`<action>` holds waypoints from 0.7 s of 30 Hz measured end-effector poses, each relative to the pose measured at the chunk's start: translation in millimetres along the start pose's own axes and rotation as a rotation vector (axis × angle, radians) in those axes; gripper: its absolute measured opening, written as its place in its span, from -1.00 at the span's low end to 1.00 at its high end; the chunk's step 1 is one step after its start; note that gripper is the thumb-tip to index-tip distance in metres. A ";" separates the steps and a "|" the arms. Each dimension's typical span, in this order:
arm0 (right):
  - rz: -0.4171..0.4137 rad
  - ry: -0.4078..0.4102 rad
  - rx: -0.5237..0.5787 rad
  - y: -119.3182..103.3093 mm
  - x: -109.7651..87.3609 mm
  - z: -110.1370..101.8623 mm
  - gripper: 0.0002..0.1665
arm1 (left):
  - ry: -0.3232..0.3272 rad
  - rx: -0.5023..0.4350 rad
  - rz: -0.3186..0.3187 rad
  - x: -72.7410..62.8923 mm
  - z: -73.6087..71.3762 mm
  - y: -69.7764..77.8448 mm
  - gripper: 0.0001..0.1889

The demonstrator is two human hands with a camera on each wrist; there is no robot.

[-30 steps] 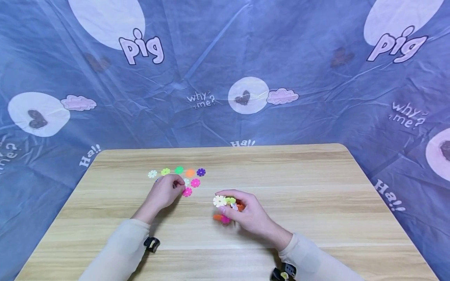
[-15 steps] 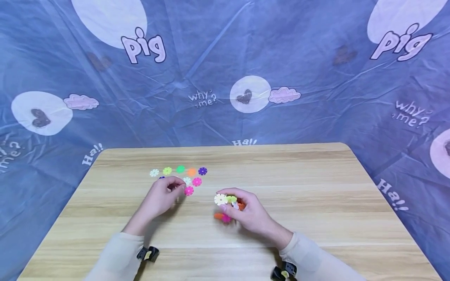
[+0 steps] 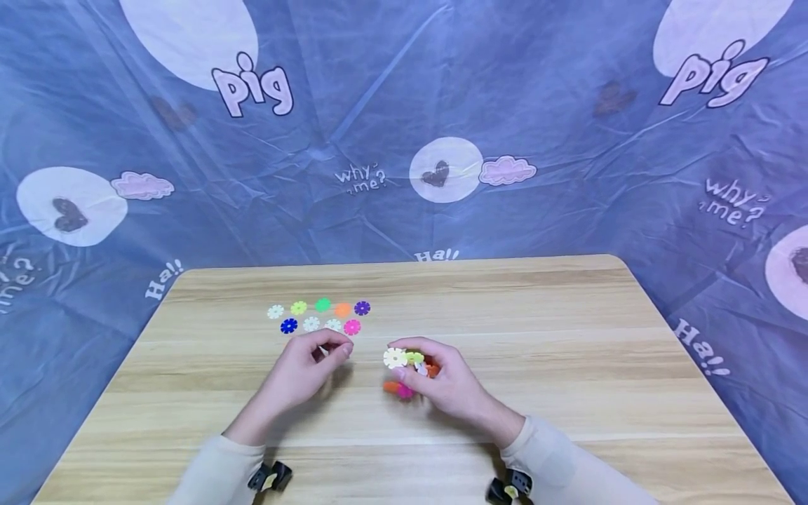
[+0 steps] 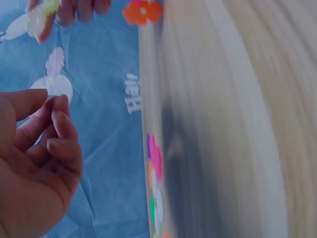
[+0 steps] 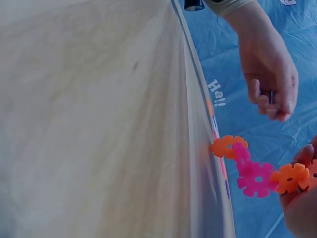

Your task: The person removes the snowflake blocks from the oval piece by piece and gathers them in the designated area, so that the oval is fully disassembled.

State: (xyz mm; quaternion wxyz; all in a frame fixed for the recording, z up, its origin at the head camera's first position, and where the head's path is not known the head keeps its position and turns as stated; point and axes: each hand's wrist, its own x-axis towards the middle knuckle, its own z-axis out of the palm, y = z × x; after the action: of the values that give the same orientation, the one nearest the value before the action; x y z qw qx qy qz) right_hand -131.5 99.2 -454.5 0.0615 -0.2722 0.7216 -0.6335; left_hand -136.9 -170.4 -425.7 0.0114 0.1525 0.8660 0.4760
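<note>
My right hand (image 3: 445,379) grips a chain of linked plastic snowflake discs (image 3: 395,358). In the right wrist view, orange and magenta discs (image 5: 257,179) hang out beyond the fingers. A pale disc and a yellow-green disc (image 3: 414,358) show at the thumb in the head view. My left hand (image 3: 309,368) is between the flat discs and the right hand, its fingers loosely bent. A small gap shows between thumb and fingertips in the left wrist view, with nothing held. The left hand hides the table just in front of the second row of discs.
Loose snowflake discs lie flat on the wooden table (image 3: 536,315) at the back left. The back row runs from white (image 3: 275,311) to purple (image 3: 362,308). A blue disc (image 3: 288,325), two whitish discs and a pink disc (image 3: 352,327) form the row before it. Blue printed cloth (image 3: 379,231) hangs behind.
My left hand has moved right and toward me, uncovering the blue disc and a whitish disc. It now covers the spot where the nearer pink disc showed. The right hand stays nearly still.
</note>
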 end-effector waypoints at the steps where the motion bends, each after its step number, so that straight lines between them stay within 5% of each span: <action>1: -0.002 0.000 0.002 -0.2 0.2 0.2 -0.56 | -0.012 -0.021 0.003 -0.7 1.7 2.8 -0.86; 13: 0.002 0.022 -0.039 -2.5 2.4 2.0 -0.61 | -0.054 -0.117 0.075 -5.7 16.8 21.9 -0.83; 21: 0.000 0.014 -0.031 -2.0 3.1 3.1 -0.57 | -0.090 -0.135 0.037 -4.1 22.8 25.4 -0.79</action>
State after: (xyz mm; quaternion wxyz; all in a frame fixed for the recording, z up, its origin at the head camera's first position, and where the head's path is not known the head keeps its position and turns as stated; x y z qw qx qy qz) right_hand -132.1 95.0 -452.5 0.0522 -0.2685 0.7318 -0.6242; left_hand -122.8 -140.1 -417.7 0.0519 0.1888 0.8277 0.5260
